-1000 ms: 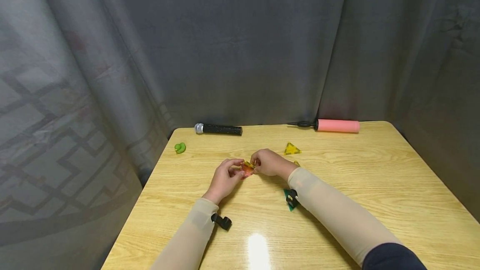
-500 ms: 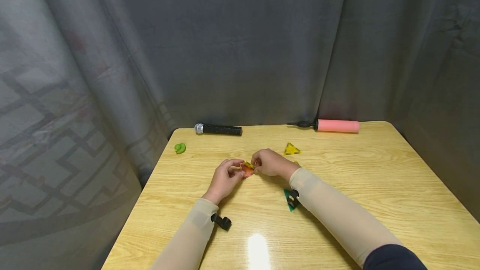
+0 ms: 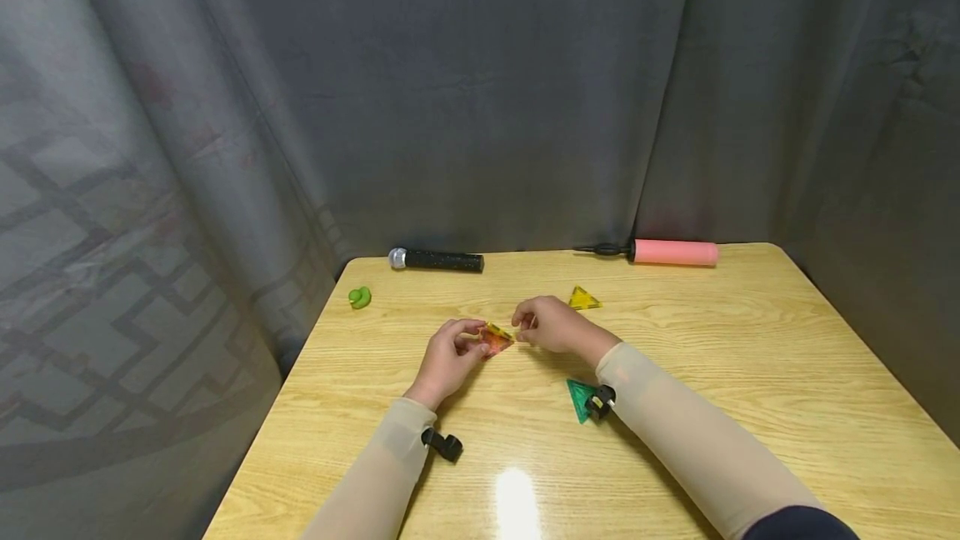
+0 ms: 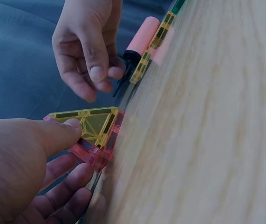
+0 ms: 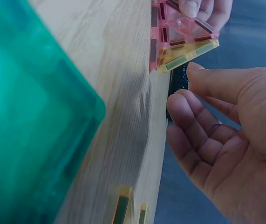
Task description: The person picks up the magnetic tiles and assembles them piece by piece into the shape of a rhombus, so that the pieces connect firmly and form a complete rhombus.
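Left hand [image 3: 446,361]: its grip is closed on the joined pieces, thumb laid over the near face, other fingers behind and below. Held there are pink tiles [image 3: 495,344] with a joined yellow tile [image 4: 88,122] leaning across them, low over the counter [image 3: 675,340], near its middle. The lower pink edge appears to rest on the counter. The hold is judged to be for steadying: the yellow piece tilts and seems to meet the pink only along its edges.

Right hand [image 3: 551,325]: fingers loosely curled, nothing between thumb and fingertips. It hangs just beside the joined pieces, apart from them in the left wrist view.

The loose yellow tile [image 3: 583,298] lies beyond the right hand; a second yellow tile [image 5: 122,207] shows in the right wrist view. The green tile [image 3: 579,398] lies partly behind the right wrist's camera. All are within easy reach, presumably for that reason.

Compared with half a second earlier, the right hand has come off the joined pieces and shifted right, exposing more pink. More of the green tile shows; the second yellow tile is now hidden in the head view. The left hand is unchanged.
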The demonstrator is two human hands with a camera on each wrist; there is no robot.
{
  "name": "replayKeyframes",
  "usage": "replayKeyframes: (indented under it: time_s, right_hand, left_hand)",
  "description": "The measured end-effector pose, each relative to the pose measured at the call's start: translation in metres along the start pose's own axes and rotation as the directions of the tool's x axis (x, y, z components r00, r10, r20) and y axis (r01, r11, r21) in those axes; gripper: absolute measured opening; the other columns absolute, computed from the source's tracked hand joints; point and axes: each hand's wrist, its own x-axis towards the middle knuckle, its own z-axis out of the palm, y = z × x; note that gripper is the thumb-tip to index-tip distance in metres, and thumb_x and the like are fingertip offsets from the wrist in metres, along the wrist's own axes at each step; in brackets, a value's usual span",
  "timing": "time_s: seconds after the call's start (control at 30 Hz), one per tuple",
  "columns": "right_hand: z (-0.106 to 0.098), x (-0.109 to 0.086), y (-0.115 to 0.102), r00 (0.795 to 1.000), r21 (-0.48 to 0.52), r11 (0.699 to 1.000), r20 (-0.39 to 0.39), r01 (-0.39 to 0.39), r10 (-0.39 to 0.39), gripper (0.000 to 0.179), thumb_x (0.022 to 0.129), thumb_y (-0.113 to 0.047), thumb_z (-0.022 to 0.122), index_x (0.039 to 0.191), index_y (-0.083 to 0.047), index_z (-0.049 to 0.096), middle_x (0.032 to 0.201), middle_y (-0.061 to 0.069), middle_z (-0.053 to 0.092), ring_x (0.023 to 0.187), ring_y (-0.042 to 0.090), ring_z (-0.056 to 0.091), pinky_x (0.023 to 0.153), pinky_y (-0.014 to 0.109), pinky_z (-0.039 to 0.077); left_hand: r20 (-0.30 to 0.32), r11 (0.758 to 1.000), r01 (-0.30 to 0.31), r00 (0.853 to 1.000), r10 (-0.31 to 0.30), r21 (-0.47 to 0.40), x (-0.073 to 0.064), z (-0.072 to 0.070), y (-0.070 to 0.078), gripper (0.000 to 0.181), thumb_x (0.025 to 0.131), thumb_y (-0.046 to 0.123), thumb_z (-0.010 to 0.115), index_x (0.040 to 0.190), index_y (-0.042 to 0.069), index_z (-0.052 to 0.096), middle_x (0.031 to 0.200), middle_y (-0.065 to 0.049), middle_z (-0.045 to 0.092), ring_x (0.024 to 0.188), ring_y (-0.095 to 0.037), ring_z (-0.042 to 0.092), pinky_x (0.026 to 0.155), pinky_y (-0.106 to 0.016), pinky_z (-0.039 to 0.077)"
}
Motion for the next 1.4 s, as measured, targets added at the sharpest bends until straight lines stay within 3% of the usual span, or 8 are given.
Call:
replayKeyframes:
  time_s: [0.27,0.5,0.63,0.93,1.2,1.4]
  right_hand:
    - [-0.007,-0.018,0.007,0.998,0.056,0.998,-0.067,0.021,-0.018,0.018,0.097,-0.011,0.077,0.115,-0.009,0.076,0.094,-0.005,0.068,0.082,0.016,0.063,0.070,0.034,0.055]
    - [-0.015,-0.029,0.014,0.994,0.081,0.996,-0.111,0.024,-0.015,0.020,0.098,-0.012,0.076,0.118,-0.007,0.075,0.094,-0.004,0.068,0.083,0.018,0.063,0.071,0.037,0.055]
    - [-0.018,-0.034,0.020,0.990,0.071,0.997,-0.140,0.024,-0.014,0.020,0.098,-0.013,0.077,0.117,-0.007,0.075,0.094,-0.005,0.068,0.083,0.017,0.064,0.070,0.036,0.055]
    - [-0.028,-0.050,0.038,0.983,0.095,0.995,-0.182,0.009,0.008,0.021,0.098,-0.014,0.076,0.117,-0.006,0.075,0.096,-0.002,0.068,0.082,0.019,0.062,0.066,0.036,0.055]
    - [-0.037,-0.058,0.059,0.970,0.120,0.993,-0.242,0.002,0.027,0.021,0.097,-0.012,0.076,0.117,-0.005,0.075,0.096,0.000,0.069,0.086,0.021,0.063,0.072,0.037,0.055]
    - [-0.041,-0.061,0.071,0.965,0.142,0.990,-0.258,-0.014,0.051,0.021,0.097,-0.011,0.076,0.116,-0.003,0.075,0.099,0.005,0.071,0.088,0.023,0.062,0.069,0.035,0.055]
  left_hand:
    - [-0.010,1.000,0.010,1.000,-0.010,0.005,-0.001,0.000,0.000,0.039,0.095,0.013,0.080,0.132,0.021,0.071,0.117,-0.003,0.063,0.090,-0.012,0.070,0.077,-0.026,0.059]
    - [-0.021,1.000,-0.015,1.000,0.015,0.010,-0.001,-0.002,-0.001,0.037,0.095,0.011,0.079,0.131,0.018,0.071,0.116,-0.004,0.063,0.088,-0.013,0.070,0.075,-0.027,0.059]
    - [-0.019,1.000,0.009,1.000,-0.009,0.010,-0.001,-0.002,-0.002,0.038,0.095,0.013,0.079,0.131,0.020,0.071,0.116,-0.001,0.063,0.088,-0.011,0.069,0.076,-0.026,0.060]
    - [-0.047,1.000,-0.003,0.999,0.004,0.016,0.000,-0.005,-0.006,0.036,0.095,0.012,0.080,0.129,0.019,0.072,0.115,-0.002,0.064,0.089,-0.012,0.071,0.075,-0.027,0.060]
    - [-0.052,0.999,0.041,0.998,-0.040,0.012,0.000,-0.006,-0.006,0.036,0.095,0.014,0.080,0.129,0.023,0.072,0.117,0.000,0.064,0.091,-0.011,0.070,0.077,-0.027,0.060]
    - [-0.076,0.999,0.025,0.997,-0.022,0.041,0.001,-0.009,-0.007,0.033,0.094,0.014,0.081,0.126,0.021,0.073,0.116,-0.002,0.065,0.088,-0.011,0.070,0.076,-0.027,0.060]
